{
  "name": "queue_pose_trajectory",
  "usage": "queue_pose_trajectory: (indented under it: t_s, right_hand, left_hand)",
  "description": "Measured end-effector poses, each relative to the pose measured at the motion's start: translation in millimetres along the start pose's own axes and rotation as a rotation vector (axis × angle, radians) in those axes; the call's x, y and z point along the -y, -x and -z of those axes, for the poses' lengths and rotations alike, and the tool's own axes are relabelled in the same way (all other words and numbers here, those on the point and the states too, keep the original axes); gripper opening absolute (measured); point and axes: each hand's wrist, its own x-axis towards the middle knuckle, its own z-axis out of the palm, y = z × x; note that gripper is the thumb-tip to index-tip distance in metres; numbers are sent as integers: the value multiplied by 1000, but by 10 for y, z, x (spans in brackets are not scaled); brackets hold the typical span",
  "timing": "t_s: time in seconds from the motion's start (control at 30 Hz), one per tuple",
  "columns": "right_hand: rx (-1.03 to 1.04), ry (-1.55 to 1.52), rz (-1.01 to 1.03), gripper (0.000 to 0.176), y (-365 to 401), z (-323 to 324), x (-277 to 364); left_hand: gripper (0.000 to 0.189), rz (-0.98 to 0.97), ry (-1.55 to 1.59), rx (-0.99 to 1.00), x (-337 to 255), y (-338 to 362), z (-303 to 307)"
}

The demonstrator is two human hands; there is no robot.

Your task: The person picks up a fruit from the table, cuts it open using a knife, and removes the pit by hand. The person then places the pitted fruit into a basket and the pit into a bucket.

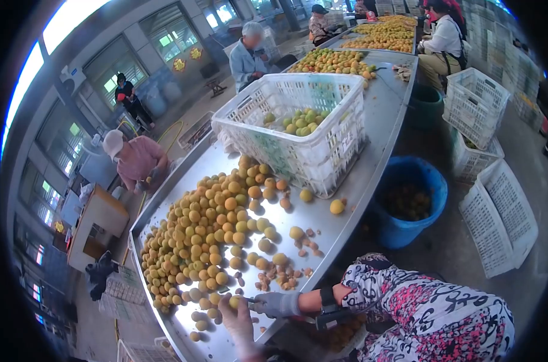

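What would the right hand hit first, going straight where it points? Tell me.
The yellow fruit held in the left hand. The right hand points left at it and looks nearly in contact, though depth is unclear.

Daylight comes through the tall glass windows far ahead of my left hand, partly blown white. The long shiny steel table beyond my right hand shows soft glare. Edges bend into a black ring; both hands blur.

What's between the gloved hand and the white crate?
Head view: scattered yellow fruits and brown pits on the metal table, between gloved hand and white crate.
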Motion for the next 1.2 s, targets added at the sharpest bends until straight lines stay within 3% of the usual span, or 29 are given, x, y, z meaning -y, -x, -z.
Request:
queue_pose_trajectory:
  t_s: [0.07, 0.13, 0.2, 0.27, 0.4, 0.47, 0.5, 0.53, 0.6, 0.67, 0.8, 0.9, 0.97, 1.07, 1.2]
  right_hand:
    - [24, -13, -19, 45, 38, 27, 24]
    - [16, -16, 14, 46, 55, 26, -3]
    - [23, -20, -6, 45, 40, 32, -23]
    - [28, -25, -26, 45, 46, 32, -21]
    - [-71, 107, 98, 43, -55, -63, -153]
    - [-138, 210, 178, 42, -72, -55, -186]
    - [-135, 206, 203, 42, 39, 19, -58]
    - [-133, 202, 229, 42, 102, 57, 8]
    - [-228, 29, 225, 40, 49, 147, 55]
    - [-283, -229, 84, 41, 80, 300, 178]
    - [-92, -268, 2, 52, 123, 366, 271]
    - [-26, -345, 4, 48, 140, 360, 173]
    - [131, -472, -41, 42, 161, 376, 131]
    - [236, -596, -78, 35, 242, 386, 142]
    - [231, -631, -128, 33, 139, 302, 35]
  left_hand:
    - [32, -24, 67, 25, 23, 17, -8]
    - [32, -13, 20, 38, 246, -56, 17]
    - [34, -209, -237, -71, 287, -74, -19]
    - [30, -142, -258, -106, 273, -31, -53]
    - [30, -199, -316, -148, 264, -54, -89]
    - [31, -232, -197, -150, 508, -187, -39]
    - [32, -84, 20, -166, 233, -130, -49]
    - [31, -121, 153, -200, 273, -185, -7]
    - [30, -154, 193, -205, 209, -197, 16]
    - [29, -260, -55, -151, 85, -27, -104]
    - [27, -445, -302, -53, 82, 121, -291]
    - [30, -445, -261, 2, 88, 154, -281]
    - [31, -450, -263, 38, 71, 190, -236]
    - [35, -366, -435, 105, 103, 217, -156]
    - [38, -338, -321, 124, 184, 219, -126]
